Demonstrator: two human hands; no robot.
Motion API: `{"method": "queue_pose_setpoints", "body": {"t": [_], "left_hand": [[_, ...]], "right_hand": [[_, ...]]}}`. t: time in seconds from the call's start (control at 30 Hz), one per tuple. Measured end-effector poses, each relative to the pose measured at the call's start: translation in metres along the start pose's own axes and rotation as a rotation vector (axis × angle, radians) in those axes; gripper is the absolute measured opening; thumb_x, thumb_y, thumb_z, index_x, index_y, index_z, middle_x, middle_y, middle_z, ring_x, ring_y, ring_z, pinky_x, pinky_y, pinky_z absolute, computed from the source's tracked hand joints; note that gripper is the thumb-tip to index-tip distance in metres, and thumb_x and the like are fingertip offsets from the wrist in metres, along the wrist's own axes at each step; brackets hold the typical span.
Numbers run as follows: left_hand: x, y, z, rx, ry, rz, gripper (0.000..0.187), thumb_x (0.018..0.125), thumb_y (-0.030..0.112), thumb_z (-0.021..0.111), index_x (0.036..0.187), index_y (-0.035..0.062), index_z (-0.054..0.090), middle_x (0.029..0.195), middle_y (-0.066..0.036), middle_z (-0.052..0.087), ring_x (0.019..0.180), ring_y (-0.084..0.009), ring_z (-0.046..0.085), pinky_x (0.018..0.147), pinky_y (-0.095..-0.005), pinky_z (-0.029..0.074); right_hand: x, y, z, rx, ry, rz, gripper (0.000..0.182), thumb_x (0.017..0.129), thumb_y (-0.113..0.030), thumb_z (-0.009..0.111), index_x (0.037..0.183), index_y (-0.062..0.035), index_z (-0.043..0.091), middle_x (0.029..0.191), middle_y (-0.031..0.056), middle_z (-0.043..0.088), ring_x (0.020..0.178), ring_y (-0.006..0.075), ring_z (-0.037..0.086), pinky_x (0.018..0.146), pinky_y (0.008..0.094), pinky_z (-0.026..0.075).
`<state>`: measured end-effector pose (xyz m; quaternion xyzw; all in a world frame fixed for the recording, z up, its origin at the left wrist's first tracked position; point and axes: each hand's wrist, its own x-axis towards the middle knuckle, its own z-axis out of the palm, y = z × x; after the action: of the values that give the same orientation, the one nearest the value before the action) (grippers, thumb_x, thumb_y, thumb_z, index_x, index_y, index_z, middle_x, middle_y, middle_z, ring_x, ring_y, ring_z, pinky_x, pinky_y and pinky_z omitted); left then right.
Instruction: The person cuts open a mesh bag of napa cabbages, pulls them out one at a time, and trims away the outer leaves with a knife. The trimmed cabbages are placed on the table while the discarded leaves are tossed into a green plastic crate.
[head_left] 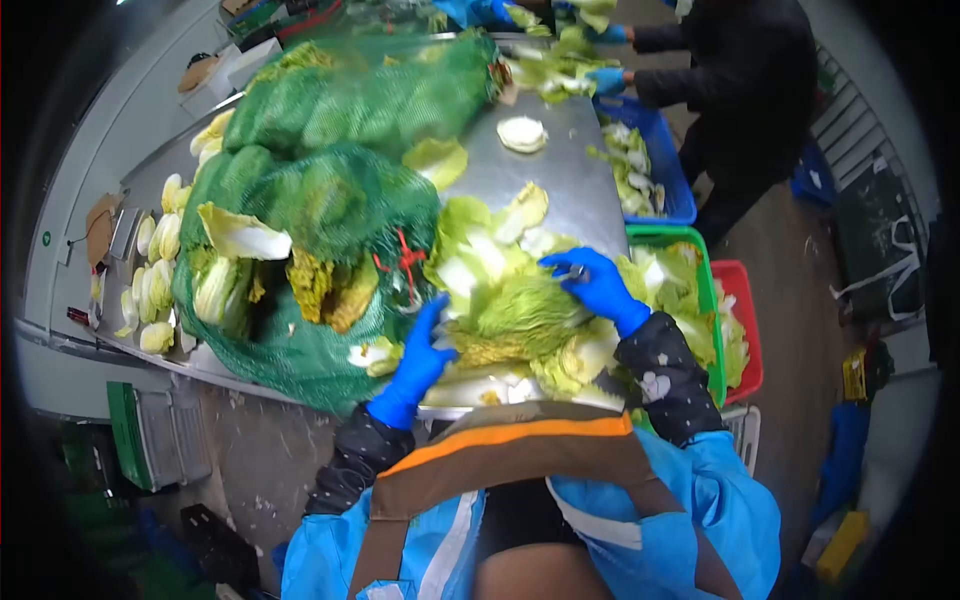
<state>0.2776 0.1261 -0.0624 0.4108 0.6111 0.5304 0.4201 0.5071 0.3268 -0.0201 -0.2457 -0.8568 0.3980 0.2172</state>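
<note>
A head of napa cabbage (525, 312) lies on the metal table in front of me among loose outer leaves. My left hand (415, 355), in a blue glove, is at the cabbage's left side, thumb and fingers spread apart. On the other side, my right hand (600, 290), also gloved in blue, reaches over the cabbage's upper right with bent, parted fingers. A small grey thing sits at its fingers, too small to make out. Loose cabbage leaves (480, 245) are heaped just beyond the head.
Green mesh sacks (330, 110) of cabbages fill the table's left and back. Trimmed cabbages (160, 240) stand at far left. Green (712, 330), red (752, 345) and blue (678, 180) bins line the right edge. A co-worker (740, 90) in dark clothes handles leaves there.
</note>
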Motion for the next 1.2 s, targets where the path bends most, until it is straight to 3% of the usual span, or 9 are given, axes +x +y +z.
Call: {"method": "queue_pose_setpoints", "body": {"t": [0.07, 0.2, 0.37, 0.57, 0.63, 0.67, 0.77, 0.97, 1.2], "left_hand": [[0.018, 0.016, -0.001, 0.275, 0.197, 0.311, 0.065, 0.067, -0.002, 0.061, 0.128, 0.0024, 0.039, 0.126, -0.013, 0.045, 0.117, -0.0233, 0.044, 0.097, -0.032, 0.035], [0.062, 0.124, 0.058, 0.462, -0.207, 0.16, 0.068, 0.066, 0.023, 0.078, 0.123, 0.0033, 0.047, 0.122, -0.013, 0.051, 0.114, -0.0208, 0.047, 0.097, -0.0328, 0.035], [0.079, 0.09, 0.096, 1.035, -0.454, 0.216, 0.07, 0.065, 0.055, 0.067, 0.12, 0.0142, 0.054, 0.11, -0.014, 0.059, 0.101, -0.0306, 0.056, 0.081, -0.0362, 0.046], [0.089, 0.089, 0.084, 1.192, -0.188, 0.142, 0.033, 0.078, 0.043, 0.06, 0.096, 0.0155, 0.068, 0.085, -0.009, 0.066, 0.075, -0.0286, 0.063, 0.066, -0.0371, 0.049], [0.101, 0.091, 0.075, 1.104, -0.254, -0.087, 0.054, 0.07, 0.049, 0.068, 0.106, 0.0092, 0.063, 0.098, -0.016, 0.063, 0.086, -0.029, 0.062, 0.074, -0.0364, 0.049], [0.114, 0.089, 0.081, 1.105, -0.278, -0.09, 0.054, 0.07, 0.049, 0.068, 0.106, 0.0092, 0.063, 0.098, -0.016, 0.063, 0.086, -0.029, 0.062, 0.074, -0.0364, 0.049], [0.133, 0.089, 0.11, 1.118, -0.566, -0.344, 0.098, 0.048, 0.053, 0.08, 0.127, 0.0079, 0.043, 0.121, -0.025, 0.049, 0.108, -0.0315, 0.052, 0.086, -0.0369, 0.044], [0.066, 0.061, 0.117, 1.053, -0.306, -0.158, 0.075, 0.055, 0.05, 0.075, 0.113, 0.0068, 0.055, 0.098, -0.019, 0.061, 0.089, -0.0318, 0.06, 0.076, -0.0386, 0.049], [0.063, 0.05, 0.122, 1.074, -0.226, -0.001, 0.08, 0.054, 0.049, 0.077, 0.116, 0.0059, 0.052, 0.103, -0.018, 0.061, 0.092, -0.0313, 0.06, 0.078, -0.0388, 0.048]], "right_hand": [[-0.012, 0.008, -0.012, 0.624, 0.146, 0.169, 0.037, 0.072, 0.009, 0.057, 0.108, 0.0007, 0.058, 0.106, 0.0082, 0.062, 0.088, 0.015, 0.06, 0.08, 0.0276, 0.049], [-0.033, 0.018, -0.013, 0.723, 0.183, 0.173, 0.03, 0.073, 0.006, 0.06, 0.104, 0.0024, 0.058, 0.102, 0.0081, 0.062, 0.092, 0.0148, 0.059, 0.082, 0.0279, 0.047], [-0.032, 0.033, -0.033, 0.728, 0.359, 0.211, 0.032, 0.076, 0.0, 0.064, 0.108, -0.0003, 0.058, 0.103, 0.0067, 0.061, 0.087, 0.0109, 0.055, 0.079, 0.0224, 0.044], [-0.057, 0.04, -0.009, 0.603, 0.571, 0.219, 0.043, 0.081, -0.001, 0.061, 0.122, -0.0039, 0.049, 0.104, 0.0047, 0.057, 0.084, 0.0084, 0.052, 0.075, 0.0205, 0.045], [-0.064, 0.042, 0.019, 0.709, 0.582, 0.271, 0.045, 0.083, -0.005, 0.06, 0.125, -0.0076, 0.045, 0.097, 0.0021, 0.056, 0.083, 0.0074, 0.051, 0.07, 0.0211, 0.046], [-0.061, 0.036, 0.022, -0.065, 0.639, 0.073, 0.043, 0.082, -0.01, 0.063, 0.122, -0.0081, 0.048, 0.093, 0.0034, 0.057, 0.08, 0.0101, 0.053, 0.067, 0.0237, 0.046], [-0.067, 0.025, 0.001, 0.452, 0.416, 0.525, 0.045, 0.078, -0.014, 0.067, 0.119, -0.0114, 0.05, 0.085, 0.0063, 0.056, 0.073, 0.0158, 0.055, 0.067, 0.0284, 0.046], [-0.123, 0.032, -0.014, -0.112, 0.373, 0.317, 0.024, 0.081, -0.012, 0.058, 0.105, -0.0128, 0.055, 0.083, 0.0119, 0.058, 0.075, 0.0275, 0.059, 0.066, 0.0347, 0.047], [-0.111, 0.036, 0.028, 0.083, 0.295, 0.519, 0.016, 0.085, -0.017, 0.05, 0.1, -0.0103, 0.05, 0.072, 0.015, 0.06, 0.065, 0.0345, 0.059, 0.055, 0.0423, 0.046]]}}
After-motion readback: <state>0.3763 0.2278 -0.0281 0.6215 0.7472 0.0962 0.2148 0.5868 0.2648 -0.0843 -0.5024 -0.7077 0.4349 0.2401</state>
